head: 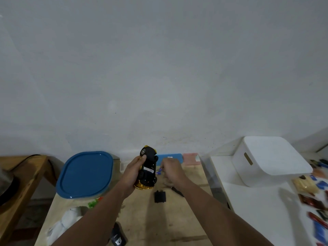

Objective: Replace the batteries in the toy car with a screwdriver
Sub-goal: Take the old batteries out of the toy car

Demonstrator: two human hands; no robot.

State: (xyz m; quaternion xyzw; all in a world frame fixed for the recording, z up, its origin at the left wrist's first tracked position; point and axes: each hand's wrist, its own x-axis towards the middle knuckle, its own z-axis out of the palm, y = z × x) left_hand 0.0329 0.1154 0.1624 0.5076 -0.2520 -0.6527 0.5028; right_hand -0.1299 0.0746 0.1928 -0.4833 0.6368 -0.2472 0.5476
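Note:
My left hand (135, 168) grips a black and yellow toy car (148, 167), held upside down above the wooden table with its underside facing me. My right hand (171, 170) is just right of the car, fingers closed around a small blue-tipped object (159, 171) at the car's side; whether it is a battery or a tool I cannot tell. On the table below the car lies a black battery cover (160, 196). A dark screwdriver (177, 191) lies to the right of the cover, partly under my right forearm.
A blue-lidded container (85, 174) stands at left on the wooden table (159, 224). A white lidded box (271, 160) sits on the white surface at right among scattered packets. Blue and pink items lean at the wall. White cloth and a dark object lie near the front.

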